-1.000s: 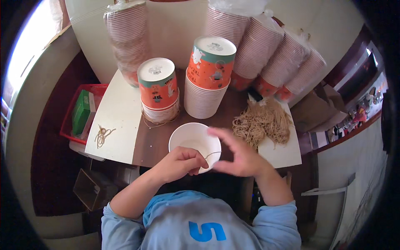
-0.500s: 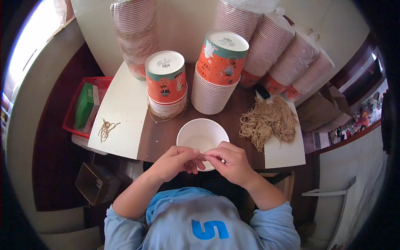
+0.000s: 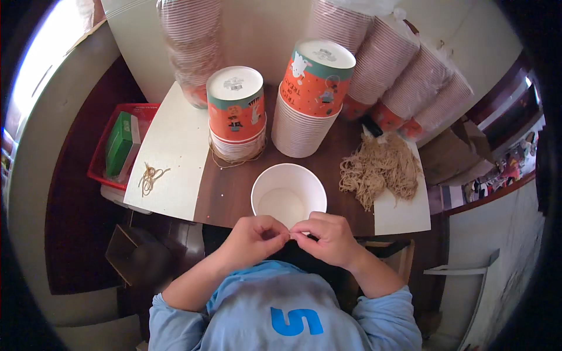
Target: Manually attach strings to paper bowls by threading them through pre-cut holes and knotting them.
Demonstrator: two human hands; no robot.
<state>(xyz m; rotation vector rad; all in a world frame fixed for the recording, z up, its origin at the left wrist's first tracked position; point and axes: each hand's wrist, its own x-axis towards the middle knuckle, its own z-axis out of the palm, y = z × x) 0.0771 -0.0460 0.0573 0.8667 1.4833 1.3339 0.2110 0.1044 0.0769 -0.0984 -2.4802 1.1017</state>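
Observation:
A white paper bucket (image 3: pixel 287 202) stands with its mouth up near the table's front edge. Just in front of its near rim, my left hand (image 3: pixel 256 238) and my right hand (image 3: pixel 329 237) meet fingertip to fingertip. Both are closed in a pinch, thumb against forefinger. Whatever lies between the fingertips is too small and hidden to name. Behind the white bucket are two upside-down stacks of paper buckets with orange and green print, a shorter stack (image 3: pixel 235 117) and a taller one (image 3: pixel 310 99). Thin tan string is looped round the lower part of the shorter stack.
A tangled heap of tan string (image 3: pixel 380 172) lies at the right, a few loose strands (image 3: pixel 152 177) at the left. Plastic-wrapped bucket stacks (image 3: pixel 386 64) lean along the back. A red basket (image 3: pixel 99 167) holds a green box (image 3: pixel 122 143). Below sits a dark open bin (image 3: pixel 132 254).
Both hands have drawn back slightly toward me, off the bucket's mouth. The fingers of my left hand have curled in, and the fingertips now meet in a tighter pinch.

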